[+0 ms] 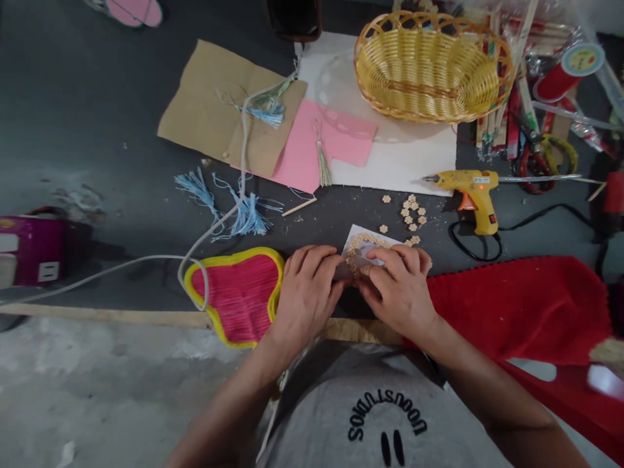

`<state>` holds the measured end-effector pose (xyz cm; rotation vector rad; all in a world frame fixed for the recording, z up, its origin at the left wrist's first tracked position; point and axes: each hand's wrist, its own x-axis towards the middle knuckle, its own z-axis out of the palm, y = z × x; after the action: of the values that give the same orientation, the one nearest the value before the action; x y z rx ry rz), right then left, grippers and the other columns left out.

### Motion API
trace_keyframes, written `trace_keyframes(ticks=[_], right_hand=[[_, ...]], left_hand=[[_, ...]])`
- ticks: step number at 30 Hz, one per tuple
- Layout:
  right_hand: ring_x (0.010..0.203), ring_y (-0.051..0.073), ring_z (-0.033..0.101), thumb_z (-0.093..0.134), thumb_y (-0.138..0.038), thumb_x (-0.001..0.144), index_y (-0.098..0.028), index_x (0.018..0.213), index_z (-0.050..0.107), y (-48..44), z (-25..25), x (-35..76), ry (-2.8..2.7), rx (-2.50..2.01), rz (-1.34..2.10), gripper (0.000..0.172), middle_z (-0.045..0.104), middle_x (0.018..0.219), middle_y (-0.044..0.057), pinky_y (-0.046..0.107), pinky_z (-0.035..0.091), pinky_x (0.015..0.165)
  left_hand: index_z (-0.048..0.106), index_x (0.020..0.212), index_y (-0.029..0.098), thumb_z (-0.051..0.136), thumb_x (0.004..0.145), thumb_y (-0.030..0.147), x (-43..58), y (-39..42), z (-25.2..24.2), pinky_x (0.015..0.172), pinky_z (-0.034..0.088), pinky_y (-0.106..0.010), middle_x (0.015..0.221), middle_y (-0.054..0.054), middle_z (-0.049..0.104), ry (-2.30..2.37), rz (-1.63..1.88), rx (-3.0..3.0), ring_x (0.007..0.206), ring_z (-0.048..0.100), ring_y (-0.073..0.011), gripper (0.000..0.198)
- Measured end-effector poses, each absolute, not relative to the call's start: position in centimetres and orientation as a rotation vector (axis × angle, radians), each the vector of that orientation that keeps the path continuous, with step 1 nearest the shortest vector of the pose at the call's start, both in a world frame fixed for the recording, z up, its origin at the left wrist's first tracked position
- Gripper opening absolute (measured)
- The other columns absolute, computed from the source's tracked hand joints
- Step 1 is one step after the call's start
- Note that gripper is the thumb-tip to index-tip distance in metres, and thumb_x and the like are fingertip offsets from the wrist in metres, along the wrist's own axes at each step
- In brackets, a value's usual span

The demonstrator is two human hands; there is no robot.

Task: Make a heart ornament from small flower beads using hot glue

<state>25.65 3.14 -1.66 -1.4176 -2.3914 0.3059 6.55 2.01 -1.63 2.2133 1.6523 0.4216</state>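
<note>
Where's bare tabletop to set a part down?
Left, between purple box and blue tassels, beyond white cable, specks aside; upper left, between pink item and brown paper. Crowded: upper right, with basket, spool and scissors; also around left hand and right hand.

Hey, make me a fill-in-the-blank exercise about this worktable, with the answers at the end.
1. Left hand and right hand are at the bead ring; the ____ hand is nearer the glue gun.
2. The ribbed pink piece has a ____ rim.
3. The spool holds ____ thread.
4. The glue gun's trigger is ____.

Missing words: right; yellow; red; orange.
</note>
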Motion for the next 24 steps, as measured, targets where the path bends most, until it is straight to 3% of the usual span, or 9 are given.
trace_keyframes(ticks=[17, 24], right_hand=[[0.108, 0.025, 0.047, 0.067, -0.030, 0.089, -0.025, 0.087, 0.069, 3.2, -1.8, 25.6, -2.405, -1.422, 0.317, 0.005, 0.070, 0.114, 0.001, 0.045, 0.031, 0.092], [0.110, 0.026, 0.049, 0.069, -0.037, 0.088, -0.026, 0.100, 0.069, 2.6, -1.2, 26.8, -2.344, -1.411, 0.327, 0.017, 0.068, 0.114, 0.004, 0.045, 0.035, 0.092]], left_hand=[[0.065, 0.106, 0.019, 0.064, 0.087, 0.021, 6.4, 1.9, -1.8, 0.096, 0.049, -0.049, 0.116, -0.011, 0.065, 1.639, 0.434, 2.176, 0.111, 0.055, -0.0295, 0.019], [0.064, 0.105, 0.017, 0.064, 0.088, 0.021, 6.4, 2.0, -1.7, 0.096, 0.050, -0.048, 0.116, -0.011, 0.064, 1.640, 0.432, 2.192, 0.110, 0.056, -0.0291, 0.017]])
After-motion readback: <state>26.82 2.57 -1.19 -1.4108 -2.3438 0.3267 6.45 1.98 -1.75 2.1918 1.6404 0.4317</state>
